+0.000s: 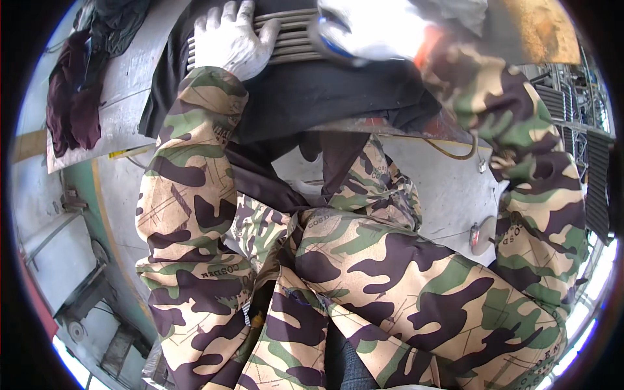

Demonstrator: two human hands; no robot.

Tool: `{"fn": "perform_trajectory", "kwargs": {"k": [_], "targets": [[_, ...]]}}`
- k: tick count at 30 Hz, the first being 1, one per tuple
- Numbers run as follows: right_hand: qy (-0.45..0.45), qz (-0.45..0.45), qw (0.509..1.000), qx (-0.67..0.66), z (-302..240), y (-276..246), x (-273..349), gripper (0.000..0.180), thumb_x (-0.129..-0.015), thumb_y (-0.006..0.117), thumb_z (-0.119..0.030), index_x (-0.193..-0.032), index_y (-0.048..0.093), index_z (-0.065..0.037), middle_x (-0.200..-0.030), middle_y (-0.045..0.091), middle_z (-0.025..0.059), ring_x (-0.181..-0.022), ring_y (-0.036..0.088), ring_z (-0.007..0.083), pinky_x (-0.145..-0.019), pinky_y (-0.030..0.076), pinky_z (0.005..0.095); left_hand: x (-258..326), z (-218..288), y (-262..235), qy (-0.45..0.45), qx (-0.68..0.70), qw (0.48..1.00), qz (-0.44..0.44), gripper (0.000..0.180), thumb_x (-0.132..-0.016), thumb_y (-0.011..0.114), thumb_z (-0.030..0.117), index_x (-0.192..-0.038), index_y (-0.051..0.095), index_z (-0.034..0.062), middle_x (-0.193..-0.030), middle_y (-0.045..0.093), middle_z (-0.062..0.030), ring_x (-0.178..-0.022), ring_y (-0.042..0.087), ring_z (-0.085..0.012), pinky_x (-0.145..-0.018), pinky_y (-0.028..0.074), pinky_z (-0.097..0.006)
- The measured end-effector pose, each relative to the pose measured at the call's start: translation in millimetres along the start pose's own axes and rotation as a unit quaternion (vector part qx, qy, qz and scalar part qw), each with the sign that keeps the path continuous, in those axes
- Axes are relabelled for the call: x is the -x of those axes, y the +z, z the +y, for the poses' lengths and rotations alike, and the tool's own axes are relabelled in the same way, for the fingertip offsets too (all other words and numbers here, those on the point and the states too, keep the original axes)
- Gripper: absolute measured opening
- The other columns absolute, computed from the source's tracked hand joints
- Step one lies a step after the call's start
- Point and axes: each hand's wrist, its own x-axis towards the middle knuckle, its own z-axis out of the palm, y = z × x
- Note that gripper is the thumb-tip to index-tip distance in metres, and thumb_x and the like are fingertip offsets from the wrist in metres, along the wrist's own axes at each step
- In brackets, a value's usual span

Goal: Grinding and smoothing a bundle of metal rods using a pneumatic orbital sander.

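My left hand (234, 40), in a white work glove, lies flat with its fingers spread over a row of several slim grey metal bars (292, 34). The bars lie side by side on a black cloth (312, 91) that covers part of the worktop. My right hand (383, 29), also white-gloved, is over the right end of the bars and smeared by motion. A blurred rounded shape with a blue and dark rim (335, 45) shows at its left side; I cannot make out what it is. The fingers of that hand do not show clearly.
Dark and maroon garments (75, 97) lie on the worktop's left end (123, 104). A brown-stained board (546, 29) is at the far right. Racks of metal parts (572, 123) stand beyond my right arm. A loop of hose (455, 153) hangs below the worktop's front edge.
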Motion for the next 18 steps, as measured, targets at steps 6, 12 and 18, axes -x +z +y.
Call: {"fn": "perform_trajectory", "kwargs": {"k": [6,12,18], "targets": [[0.052,-0.003,0.998,0.019,13,4,-12,0.034,-0.092,0.064,-0.038,-0.096,0.068,-0.004,-0.095,0.067,0.0204,-0.093,0.067,0.0405,-0.082,0.056,0.0507,1,2,5,-0.105,0.101,0.989,0.009,0.064,-0.102,0.052,0.052,-0.145,0.059,0.0054,-0.145,0.058,-0.0254,-0.134,0.054,-0.0443,-0.114,0.037,-0.055],[0.022,0.034,0.999,0.033,21,9,-11,0.032,-0.091,0.065,-0.037,-0.093,0.066,-0.005,-0.093,0.066,0.0199,-0.092,0.067,0.0401,-0.081,0.056,0.0494,0,-4,16,-0.091,0.095,0.991,0.024,0.063,-0.102,0.053,0.05,-0.144,0.058,0.0037,-0.145,0.058,-0.0261,-0.133,0.054,-0.0457,-0.114,0.037,-0.057],[0.024,-0.021,0.999,0.012,20,-8,19,0.033,-0.091,0.066,-0.038,-0.097,0.067,-0.006,-0.096,0.065,0.018,-0.095,0.066,0.0402,-0.083,0.056,0.0502,-2,1,8,-0.108,0.109,0.988,0.026,0.062,-0.102,0.052,0.05,-0.143,0.058,0.0041,-0.145,0.058,-0.0252,-0.132,0.054,-0.0464,-0.113,0.037,-0.057]]}}
